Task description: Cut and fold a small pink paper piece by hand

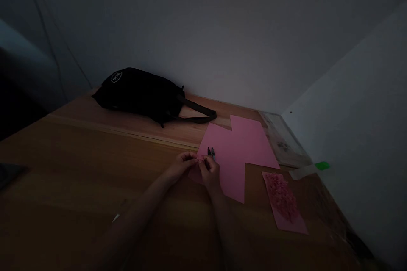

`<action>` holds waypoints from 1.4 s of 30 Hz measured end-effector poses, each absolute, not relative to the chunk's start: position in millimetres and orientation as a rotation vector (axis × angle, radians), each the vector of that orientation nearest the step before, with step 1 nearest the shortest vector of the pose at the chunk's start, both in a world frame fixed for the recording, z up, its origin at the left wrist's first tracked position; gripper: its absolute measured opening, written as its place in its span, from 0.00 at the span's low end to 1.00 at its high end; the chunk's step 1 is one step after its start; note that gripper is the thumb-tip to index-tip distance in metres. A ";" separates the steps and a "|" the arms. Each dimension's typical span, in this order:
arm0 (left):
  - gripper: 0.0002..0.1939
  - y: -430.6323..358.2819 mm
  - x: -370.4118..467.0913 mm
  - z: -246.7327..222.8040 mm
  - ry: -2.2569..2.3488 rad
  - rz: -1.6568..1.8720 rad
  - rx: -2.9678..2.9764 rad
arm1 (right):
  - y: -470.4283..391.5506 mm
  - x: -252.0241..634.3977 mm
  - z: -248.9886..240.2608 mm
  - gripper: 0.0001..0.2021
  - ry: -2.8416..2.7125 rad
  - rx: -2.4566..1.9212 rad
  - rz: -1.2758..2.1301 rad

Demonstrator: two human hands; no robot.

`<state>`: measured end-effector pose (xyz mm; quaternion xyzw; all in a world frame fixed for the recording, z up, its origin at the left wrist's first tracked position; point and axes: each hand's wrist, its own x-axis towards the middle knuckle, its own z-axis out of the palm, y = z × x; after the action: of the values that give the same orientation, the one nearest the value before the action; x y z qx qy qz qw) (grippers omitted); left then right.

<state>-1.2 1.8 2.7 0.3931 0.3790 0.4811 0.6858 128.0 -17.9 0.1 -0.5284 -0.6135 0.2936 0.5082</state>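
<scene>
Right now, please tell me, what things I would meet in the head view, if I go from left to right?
Dark flat object, white logo on the black bag, left hand, right hand, small pink sheet, green piece.

The small piece (200, 158) in the grip is pink, like the sheet (233, 148) beyond it. Right of the grip, a pink card (294, 225) carries deeper-pink bits (281, 194); beyond and left, a black bag (143, 95) shows a round whitish logo (116, 77).

Pink piece (200, 158) beside larger sheet (233, 152)
</scene>
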 end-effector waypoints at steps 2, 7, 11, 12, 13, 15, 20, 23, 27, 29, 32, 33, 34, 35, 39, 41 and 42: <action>0.09 1.7 -1.3 2.5 0.858 1.082 0.885 | -17.9 127.9 0.4 0.08 -1.481 -1.265 0.703; 0.09 1.7 -1.0 2.2 0.847 1.099 0.883 | -18.0 127.9 1.1 0.08 -1.491 -1.267 0.695; 0.09 1.2 -1.2 2.6 0.860 1.081 0.911 | -18.0 128.3 0.4 0.09 -1.494 -1.278 0.696; 0.10 0.9 -1.2 2.8 0.863 1.081 0.916 | -17.9 128.4 0.1 0.09 -1.498 -1.280 0.690; 0.10 0.7 -1.2 3.0 0.864 1.088 0.915 | -17.9 128.5 -0.1 0.09 -1.502 -1.283 0.687; 0.10 0.2 -1.3 4.0 0.855 1.096 0.910 | -17.7 128.7 -0.5 0.09 -1.504 -1.285 0.687; 0.08 -0.5 -1.8 8.2 0.860 1.077 0.928 | -17.5 128.7 -0.7 0.08 -1.502 -1.291 0.693; 0.09 -0.2 -1.5 8.4 0.864 1.082 0.940 | -17.4 128.9 -1.4 0.09 -1.504 -1.296 0.697; 0.09 -0.1 -0.9 7.7 0.884 1.097 0.938 | -16.9 129.3 -3.2 0.10 -1.495 -1.294 0.700; 0.09 -0.4 -0.9 8.4 0.882 1.087 0.946 | -16.7 129.3 -3.9 0.09 -1.491 -1.292 0.704; 0.07 -1.0 -1.1 9.7 0.876 1.079 0.950 | -16.6 129.3 -4.1 0.09 -1.495 -1.291 0.708; 0.07 -1.1 -1.2 9.9 0.873 1.081 0.945 | -16.7 129.2 -4.1 0.09 -1.497 -1.293 0.705; 0.06 -1.2 -1.2 9.9 0.869 1.086 0.937 | -16.7 129.2 -4.1 0.10 -1.498 -1.294 0.700; 0.06 -1.1 -1.1 9.8 0.866 1.088 0.929 | -16.7 129.2 -4.1 0.10 -1.497 -1.293 0.697; 0.06 -0.8 -1.0 8.2 0.859 1.085 0.914 | -16.9 128.9 -3.5 0.09 -1.497 -1.281 0.705; 0.06 -0.7 -1.0 7.7 0.865 1.084 0.917 | -17.0 128.8 -3.2 0.09 -1.498 -1.280 0.700; 0.07 -0.6 -1.1 7.5 0.867 1.087 0.918 | -17.0 128.8 -3.1 0.09 -1.497 -1.283 0.697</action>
<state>-1.1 -0.6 7.5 0.4076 0.3852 0.4826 0.6727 128.8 -17.0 -3.1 -0.5308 -0.6195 0.2882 0.5014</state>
